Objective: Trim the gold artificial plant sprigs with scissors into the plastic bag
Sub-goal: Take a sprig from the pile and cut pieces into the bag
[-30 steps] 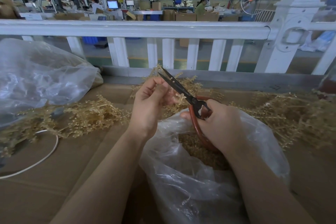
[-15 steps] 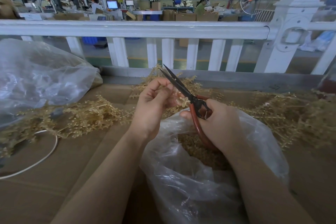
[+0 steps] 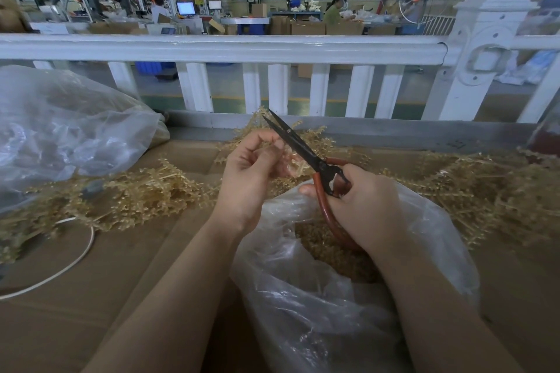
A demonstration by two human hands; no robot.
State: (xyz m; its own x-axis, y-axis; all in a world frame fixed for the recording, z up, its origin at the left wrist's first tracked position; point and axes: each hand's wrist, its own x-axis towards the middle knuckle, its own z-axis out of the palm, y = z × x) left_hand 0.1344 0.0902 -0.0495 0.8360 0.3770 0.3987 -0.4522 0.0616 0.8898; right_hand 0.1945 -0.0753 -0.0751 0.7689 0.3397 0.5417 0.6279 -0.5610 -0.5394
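Note:
My left hand [image 3: 251, 179] pinches a small gold sprig [image 3: 295, 165] just above the open clear plastic bag [image 3: 306, 297]. My right hand [image 3: 363, 209] grips the red handles of the black-bladed scissors [image 3: 306, 151], whose blades point up and left past the sprig and look nearly shut. Cut gold bits [image 3: 330, 251] lie inside the bag under my right hand. Piles of gold sprigs lie on the cardboard at the left [image 3: 136, 194] and at the right [image 3: 491, 197].
The work surface is brown cardboard [image 3: 91, 297]. A second filled clear bag [image 3: 60, 130] sits at the far left, with a white cable [image 3: 69, 263] below it. A white railing [image 3: 242, 48] runs across the back. Further off, people work at benches.
The scissors and both hands have shifted slightly; the blades have closed a little by the sprig in my left fingers. The rest is unchanged.

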